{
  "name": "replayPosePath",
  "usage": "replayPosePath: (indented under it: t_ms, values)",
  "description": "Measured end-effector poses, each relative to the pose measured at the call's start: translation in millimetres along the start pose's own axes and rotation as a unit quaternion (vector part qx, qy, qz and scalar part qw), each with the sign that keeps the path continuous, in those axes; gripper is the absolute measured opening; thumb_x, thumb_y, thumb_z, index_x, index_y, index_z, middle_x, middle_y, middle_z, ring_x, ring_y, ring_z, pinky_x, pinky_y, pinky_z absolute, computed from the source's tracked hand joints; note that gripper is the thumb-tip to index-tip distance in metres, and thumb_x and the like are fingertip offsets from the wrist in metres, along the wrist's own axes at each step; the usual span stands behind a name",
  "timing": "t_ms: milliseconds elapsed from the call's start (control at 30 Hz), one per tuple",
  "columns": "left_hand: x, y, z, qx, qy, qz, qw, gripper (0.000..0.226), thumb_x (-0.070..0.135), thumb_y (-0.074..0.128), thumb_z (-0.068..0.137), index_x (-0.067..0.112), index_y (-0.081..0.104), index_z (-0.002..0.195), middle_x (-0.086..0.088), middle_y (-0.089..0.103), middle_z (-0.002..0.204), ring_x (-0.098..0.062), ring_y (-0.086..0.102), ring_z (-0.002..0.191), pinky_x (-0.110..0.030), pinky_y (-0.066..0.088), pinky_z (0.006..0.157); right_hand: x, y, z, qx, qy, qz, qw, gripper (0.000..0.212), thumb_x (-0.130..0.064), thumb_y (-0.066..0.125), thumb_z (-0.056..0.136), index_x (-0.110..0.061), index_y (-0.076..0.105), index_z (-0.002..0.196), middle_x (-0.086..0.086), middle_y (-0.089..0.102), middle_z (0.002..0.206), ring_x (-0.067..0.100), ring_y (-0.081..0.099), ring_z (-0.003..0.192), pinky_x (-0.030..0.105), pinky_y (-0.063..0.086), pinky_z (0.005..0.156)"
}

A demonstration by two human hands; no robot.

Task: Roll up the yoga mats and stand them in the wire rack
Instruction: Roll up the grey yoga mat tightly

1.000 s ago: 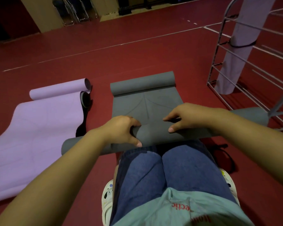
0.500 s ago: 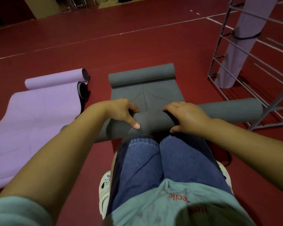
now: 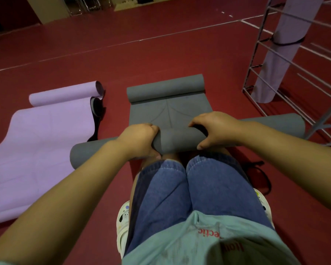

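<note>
Both the left hand [image 3: 139, 139] and the right hand [image 3: 214, 129] gripped the half-rolled grey mat [image 3: 177, 140] with curled fingers.

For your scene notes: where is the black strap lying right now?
In the head view, the black strap lies left of centre on the red floor, between the purple mat and grey mat.

A half-rolled mat [image 3: 168, 111] is lying on the floor [image 3: 141, 54] straight ahead of the knees, both ends curled. To its left a second mat [image 3: 36, 140] is lying spread out, a strap [image 3: 97, 115] sitting between them. To the right a rack [image 3: 266, 64] is standing, holding an upright rolled mat [image 3: 281, 54].
</note>
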State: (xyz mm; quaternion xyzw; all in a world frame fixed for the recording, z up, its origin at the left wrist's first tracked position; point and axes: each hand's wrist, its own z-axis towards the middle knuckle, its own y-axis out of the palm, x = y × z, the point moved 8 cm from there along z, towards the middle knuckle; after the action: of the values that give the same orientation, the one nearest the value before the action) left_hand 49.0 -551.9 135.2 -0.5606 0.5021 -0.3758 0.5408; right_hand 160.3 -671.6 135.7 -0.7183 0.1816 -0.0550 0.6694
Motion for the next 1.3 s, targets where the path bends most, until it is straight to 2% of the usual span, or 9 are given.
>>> replayPosePath:
  t_ms: [100, 233, 500, 600, 767, 900, 1033, 1167, 1300]
  values:
    - [-9, -3, 5, 0.004, -0.007, -0.035, 0.999, 0.071, 0.054, 0.078, 0.063, 0.017, 0.057, 0.12, -0.006, 0.063, 0.114, -0.027, 0.059, 0.103, -0.038, 0.049, 0.085, -6, 7, 3, -0.006, -0.001, -0.055, 0.998, 0.084, -0.048, 0.081, 0.061, -0.021, 0.044, 0.131, 0.002, 0.052, 0.128, 0.024, 0.054, 0.113, 0.035, 0.046, 0.087]
    - [-16, -5, 8, -0.012, -0.013, -0.098, 0.995, 0.074, 0.05, 0.08, 0.064, 0.017, 0.056, 0.126, -0.005, 0.064, 0.117, -0.025, 0.059, 0.104, -0.037, 0.048, 0.086, -6, 5, 6, 0.013, 0.012, -0.05, 0.999, 0.075, -0.044, 0.08, 0.064, -0.02, 0.047, 0.126, 0.002, 0.054, 0.124, 0.024, 0.055, 0.11, 0.034, 0.047, 0.085]
    - [1, -51, -19, 0.017, 0.05, -0.079, 0.995, 0.063, 0.066, 0.071, 0.056, 0.024, 0.065, 0.102, 0.007, 0.065, 0.086, -0.017, 0.062, 0.079, -0.031, 0.048, 0.068, -22, -49, -27, 0.003, -0.035, -0.047, 0.998, 0.069, -0.048, 0.079, 0.062, -0.025, 0.053, 0.122, -0.003, 0.061, 0.113, 0.018, 0.057, 0.098, 0.034, 0.048, 0.08]
    - [15, -71, -47, -0.023, 0.08, -0.13, 0.988, 0.047, 0.066, 0.072, 0.053, 0.034, 0.061, 0.085, 0.015, 0.058, 0.068, -0.005, 0.057, 0.065, -0.02, 0.043, 0.058, -32, -64, -59, -0.016, -0.055, -0.005, 0.998, 0.07, -0.053, 0.079, 0.059, -0.029, 0.055, 0.12, -0.01, 0.062, 0.107, 0.009, 0.056, 0.091, 0.029, 0.048, 0.079]
    - [46, -42, -71, -0.145, 0.095, -0.174, 0.969, 0.048, 0.055, 0.081, 0.061, 0.021, 0.069, 0.092, 0.009, 0.068, 0.081, -0.006, 0.061, 0.073, -0.021, 0.048, 0.066, -39, -28, -86, -0.085, -0.06, 0.027, 0.994, 0.075, -0.059, 0.08, 0.056, -0.029, 0.055, 0.121, -0.014, 0.061, 0.111, 0.006, 0.057, 0.096, 0.023, 0.047, 0.082]
    - [43, 5, -61, -0.231, 0.053, -0.26, 0.936, 0.033, 0.048, 0.085, 0.059, 0.03, 0.07, 0.081, 0.018, 0.069, 0.08, 0.003, 0.062, 0.074, -0.014, 0.045, 0.068, -28, 13, -80, -0.138, -0.026, 0.114, 0.983, 0.073, -0.05, 0.085, 0.056, -0.026, 0.059, 0.119, -0.015, 0.062, 0.112, 0.005, 0.058, 0.098, 0.022, 0.047, 0.088]
    - [31, 16, -47, -0.289, 0.019, -0.329, 0.899, 0.029, 0.037, 0.086, 0.064, 0.03, 0.074, 0.089, 0.012, 0.074, 0.092, -0.005, 0.068, 0.088, -0.021, 0.052, 0.081, -12, 20, -59, -0.215, -0.013, 0.169, 0.962, 0.057, -0.047, 0.088, 0.054, -0.029, 0.065, 0.103, -0.019, 0.067, 0.098, 0.002, 0.063, 0.089, 0.028, 0.052, 0.086]
    - [32, 26, -35, -0.35, 0.002, -0.363, 0.863, 0.025, 0.021, 0.081, 0.071, 0.02, 0.074, 0.095, 0.005, 0.075, 0.091, -0.009, 0.069, 0.084, -0.02, 0.052, 0.075, -10, 26, -45, -0.277, -0.006, 0.179, 0.944, 0.05, -0.038, 0.087, 0.061, -0.027, 0.065, 0.105, -0.013, 0.069, 0.101, 0.007, 0.065, 0.094, 0.031, 0.053, 0.088]
    - [29, 32, -29, -0.375, -0.009, -0.372, 0.849, 0.022, 0.013, 0.078, 0.074, 0.018, 0.072, 0.095, 0.005, 0.074, 0.086, -0.009, 0.069, 0.08, -0.019, 0.053, 0.071, -15, 6, -51, -0.197, -0.004, 0.152, 0.968, 0.072, -0.04, 0.086, 0.062, -0.032, 0.054, 0.125, -0.024, 0.054, 0.118, -0.002, 0.053, 0.108, 0.021, 0.043, 0.097]
